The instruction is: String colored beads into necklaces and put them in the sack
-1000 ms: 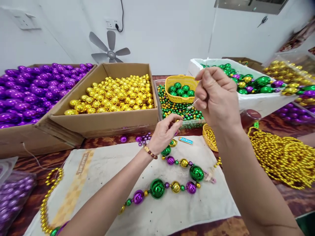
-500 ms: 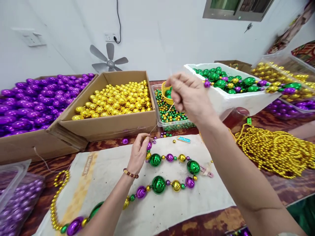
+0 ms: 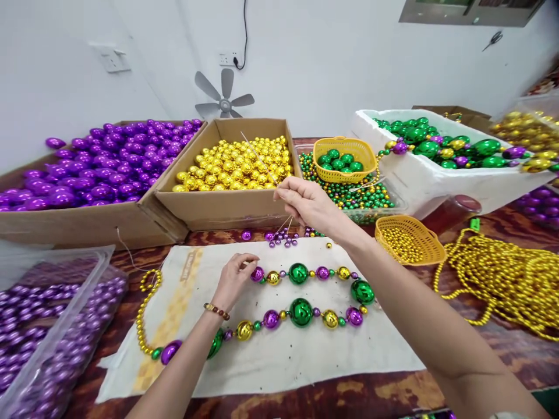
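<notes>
My right hand (image 3: 303, 201) is raised over the front of the gold-bead box, its fingertips pinched on a thin, straight needle (image 3: 258, 156) that points up and left. Fine thread (image 3: 282, 230) hangs in a loop below these fingers. Lower left, my left hand (image 3: 236, 280) has thumb and finger closed at the end of a bead garland (image 3: 301, 312), beside a purple bead (image 3: 257, 273). The garland of green, purple and gold beads curves in a U over a white cloth (image 3: 244, 381). My left forearm hides part of it.
Behind the cloth stand a box of purple beads (image 3: 100, 212), a box of gold beads (image 3: 227, 206), a yellow basket (image 3: 345, 176) of green beads and a foam box (image 3: 419, 189). Loose purple beads (image 3: 279, 237) lie nearby. Gold bead strings (image 3: 502, 279) are piled right.
My right hand has come down and left, and the thread, taut before, now hangs slack. The left hand stays at the garland's end. The view has turned slightly left.
</notes>
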Motion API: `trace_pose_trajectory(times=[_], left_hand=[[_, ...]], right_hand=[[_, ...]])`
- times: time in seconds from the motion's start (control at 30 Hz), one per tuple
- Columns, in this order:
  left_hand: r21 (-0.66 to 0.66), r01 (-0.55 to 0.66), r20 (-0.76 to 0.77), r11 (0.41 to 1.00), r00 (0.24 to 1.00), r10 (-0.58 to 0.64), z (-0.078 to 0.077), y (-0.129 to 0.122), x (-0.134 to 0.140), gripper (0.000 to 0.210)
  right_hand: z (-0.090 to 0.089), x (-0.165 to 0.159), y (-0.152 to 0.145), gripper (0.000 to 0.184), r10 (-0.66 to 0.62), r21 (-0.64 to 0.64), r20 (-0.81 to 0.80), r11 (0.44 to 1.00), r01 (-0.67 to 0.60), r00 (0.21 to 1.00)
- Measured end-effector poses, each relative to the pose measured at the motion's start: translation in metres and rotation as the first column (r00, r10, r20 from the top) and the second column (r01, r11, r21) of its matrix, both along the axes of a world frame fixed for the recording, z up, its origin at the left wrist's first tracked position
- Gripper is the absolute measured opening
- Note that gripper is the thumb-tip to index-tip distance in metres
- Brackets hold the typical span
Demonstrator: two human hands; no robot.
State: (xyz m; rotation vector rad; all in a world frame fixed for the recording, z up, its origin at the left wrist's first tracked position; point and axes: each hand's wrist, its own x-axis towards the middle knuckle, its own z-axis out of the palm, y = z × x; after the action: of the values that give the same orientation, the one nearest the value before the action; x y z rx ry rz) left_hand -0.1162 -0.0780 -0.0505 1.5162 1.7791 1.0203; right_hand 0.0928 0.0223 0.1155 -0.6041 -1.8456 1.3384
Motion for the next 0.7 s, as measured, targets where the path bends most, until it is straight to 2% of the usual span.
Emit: trace_pose_trajectory(times=[0.23,0.4,0.53,0.63,0.7], left_hand=[[-0.107,0.009,0.042,0.994,0.999,-0.004,-0.011,-0.006,-0.018,0.031],[-0.117,-0.013,-0.020,0.993,1.000,0.011,-0.019,-0.004,-0.025,0.028],[-0.091,-0.020,-0.110,0.996,0.994,0.010,-0.021,-0.004,-0.025,0.025],[-0.084,-0.004,-0.155,0.996,0.988,-0.009,-0.020,-0.005,-0.020,0.025],[-0.083,0.013,-0.184,0.996,0.982,-0.028,-0.020,-0.005,-0.015,0.026]], right_hand=[[-0.020,-0.005,-0.012,0.012,0.066,-0.093,0.024,0.994,-0.064,0.997],[-0.041,-0.014,-0.005,0.014,-0.010,-0.193,-0.044,0.981,0.001,0.999],[-0.056,-0.021,0.002,0.014,-0.046,-0.359,-0.148,0.933,-0.010,0.988],[-0.057,-0.026,0.004,0.015,-0.062,-0.454,-0.272,0.888,-0.071,0.960],[-0.046,-0.030,0.004,0.013,-0.065,-0.474,-0.341,0.873,-0.112,0.938]])
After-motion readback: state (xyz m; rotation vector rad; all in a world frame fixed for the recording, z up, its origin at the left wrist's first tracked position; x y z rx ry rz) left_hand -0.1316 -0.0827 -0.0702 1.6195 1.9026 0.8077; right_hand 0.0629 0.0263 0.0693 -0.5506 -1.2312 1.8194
